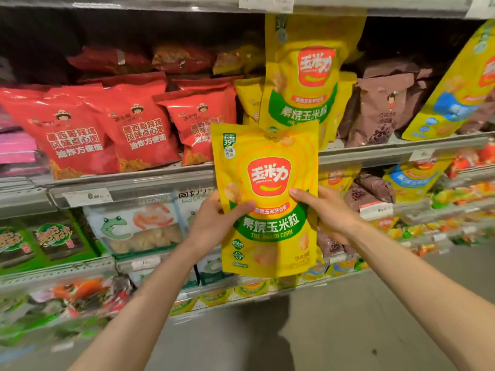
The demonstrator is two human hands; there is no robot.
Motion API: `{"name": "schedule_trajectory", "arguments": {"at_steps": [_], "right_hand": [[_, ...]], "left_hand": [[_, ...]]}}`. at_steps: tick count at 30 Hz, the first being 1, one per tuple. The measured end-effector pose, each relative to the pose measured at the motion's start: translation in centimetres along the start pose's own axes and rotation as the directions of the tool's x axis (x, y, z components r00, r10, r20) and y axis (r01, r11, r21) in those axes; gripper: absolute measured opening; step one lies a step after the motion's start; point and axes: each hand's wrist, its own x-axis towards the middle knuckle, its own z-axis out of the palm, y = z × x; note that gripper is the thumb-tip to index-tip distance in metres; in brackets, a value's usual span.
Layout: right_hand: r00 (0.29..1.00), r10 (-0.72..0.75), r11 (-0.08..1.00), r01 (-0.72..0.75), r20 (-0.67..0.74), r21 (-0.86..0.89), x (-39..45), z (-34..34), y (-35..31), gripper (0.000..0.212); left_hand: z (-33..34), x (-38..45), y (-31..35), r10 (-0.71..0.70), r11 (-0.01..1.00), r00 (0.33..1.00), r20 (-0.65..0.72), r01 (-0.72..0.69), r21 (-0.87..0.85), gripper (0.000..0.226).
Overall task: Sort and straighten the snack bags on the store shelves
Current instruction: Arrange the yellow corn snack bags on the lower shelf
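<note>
Midway, by the look. Yellow bag [267,199] held upright off the shelf, gripped at its edges by left hand [214,223] and right hand [325,212]. Matching bags [302,84] directly above. Red bags [107,129] up-left still crooked.

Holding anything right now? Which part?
Yes: the yellow corn snack bag, gripped by both hands at mid-height, left hand on its left edge, right hand on its right.

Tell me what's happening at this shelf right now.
A person is holding a yellow corn-snack pouch with a red logo upright in both hands, the left hand gripping its left edge and the right hand its right edge. Matching yellow pouches stand on the shelf directly behind it, between red noodle-snack bags and brown bags.
</note>
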Motion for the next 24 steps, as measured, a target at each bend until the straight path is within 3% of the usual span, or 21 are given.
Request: {"name": "schedule_trajectory", "arguments": {"at_steps": [5,11,15,24], "right_hand": [[0.997,0.033,0.999,-0.032,0.074,-0.012,0.2,-4.8,3.0,0.051],[0.968,0.12,0.992,-0.11,0.218,-0.057,-0.2,-13.4,5.6,0.027],[0.957,0.191,0.98,-0.174,0.219,-0.093,-0.2,-18.0,8.2,0.017],[0.9,0.363,0.932,-0.352,0.241,-0.086,2.3,-19.8,13.6,0.034]], "left_hand": [[4.7,-1.1,-2.7,-0.059,0.998,0.997,-0.058,0.06,0.019,0.031],[14.1,-1.6,-6.7,-0.194,0.981,0.968,-0.158,0.19,-0.04,0.038],[18.8,-2.1,-9.2,-0.244,0.969,0.95,-0.196,0.249,0.003,0.023],[20.6,-1.1,-12.8,-0.284,0.956,0.937,-0.205,0.293,0.017,0.022]]}}
